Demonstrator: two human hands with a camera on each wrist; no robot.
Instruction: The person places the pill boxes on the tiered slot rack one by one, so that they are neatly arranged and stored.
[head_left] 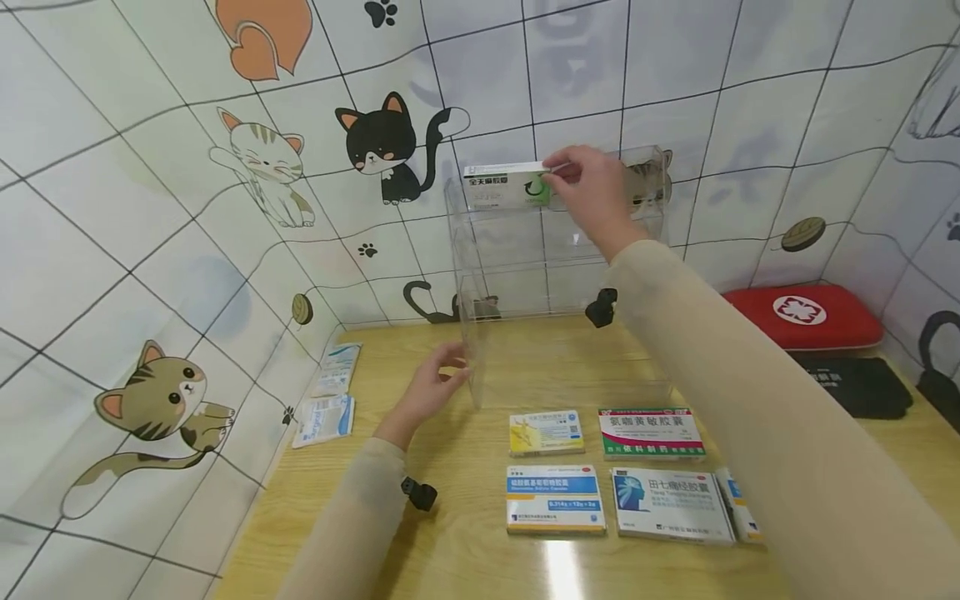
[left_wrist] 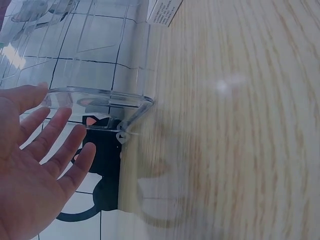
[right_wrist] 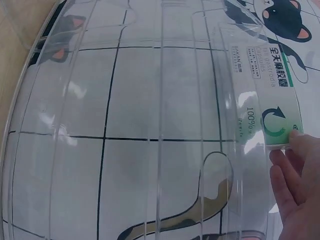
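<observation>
A clear acrylic rack (head_left: 570, 271) with stepped shelves stands against the back wall. My right hand (head_left: 592, 193) is at its top shelf, where thumb and fingers pinch the right end of a white and green medicine box (head_left: 501, 190). In the right wrist view the lower part of that box (right_wrist: 270, 90) shows through the shelf's clear front lip. My left hand (head_left: 433, 385) is beside the rack's left side panel, its fingers spread and loosely bent. From the left wrist view, the thumb of this hand (left_wrist: 37, 165) lies right at the panel's edge, and the palm holds nothing.
Medicine boxes lie before the rack: yellow (head_left: 546, 432), red-green (head_left: 651, 433), blue-white (head_left: 555, 500), grey-white (head_left: 672, 504), and another partly under my right sleeve. Flat packets (head_left: 324, 419) lie at left. A red case (head_left: 806, 317) and black pouch (head_left: 855, 387) sit at right.
</observation>
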